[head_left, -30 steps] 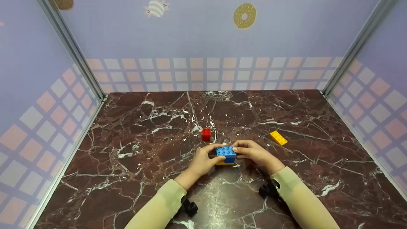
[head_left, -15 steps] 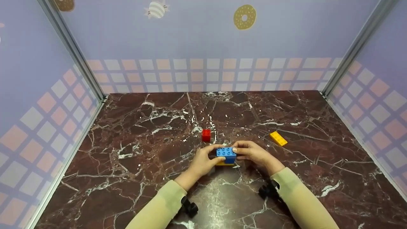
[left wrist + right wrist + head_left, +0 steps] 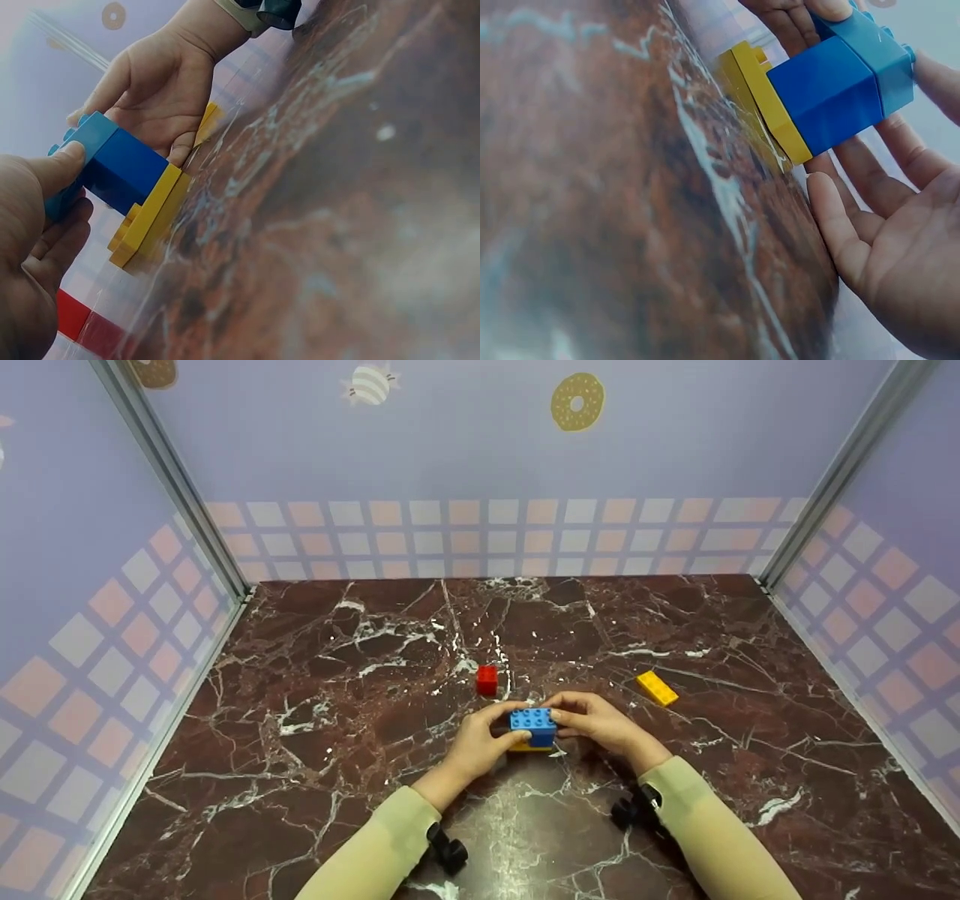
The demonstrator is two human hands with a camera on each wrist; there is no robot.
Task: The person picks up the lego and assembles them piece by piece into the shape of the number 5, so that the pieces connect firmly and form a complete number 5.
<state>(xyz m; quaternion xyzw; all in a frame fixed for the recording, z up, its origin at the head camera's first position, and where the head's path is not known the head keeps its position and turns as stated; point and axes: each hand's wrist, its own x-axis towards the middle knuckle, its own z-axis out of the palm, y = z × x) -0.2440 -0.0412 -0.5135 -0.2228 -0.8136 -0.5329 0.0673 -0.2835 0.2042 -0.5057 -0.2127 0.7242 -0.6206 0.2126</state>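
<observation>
A small stack of toy building bricks stands on the table between both hands. At its base lies a flat yellow brick (image 3: 529,748), with a dark blue brick (image 3: 124,172) seated on it. The light blue brick (image 3: 532,718) on top sticks out past the dark blue one toward the left hand. My left hand (image 3: 477,741) pinches that overhanging end, thumb in front and fingers behind. My right hand (image 3: 600,724) holds the right end, its thumb at the top corner; in the right wrist view, its lower fingers lie alongside the stack, partly hidden behind it.
A red brick (image 3: 487,680) stands just behind the stack, slightly left. Farther right lies another flat yellow brick (image 3: 657,688). The dark red marbled table (image 3: 337,825) is bounded by patterned walls (image 3: 480,457) at the back and sides.
The right thumb and index finger have shifted slightly at the light blue brick's right end. The left hand and the stack hold their place.
</observation>
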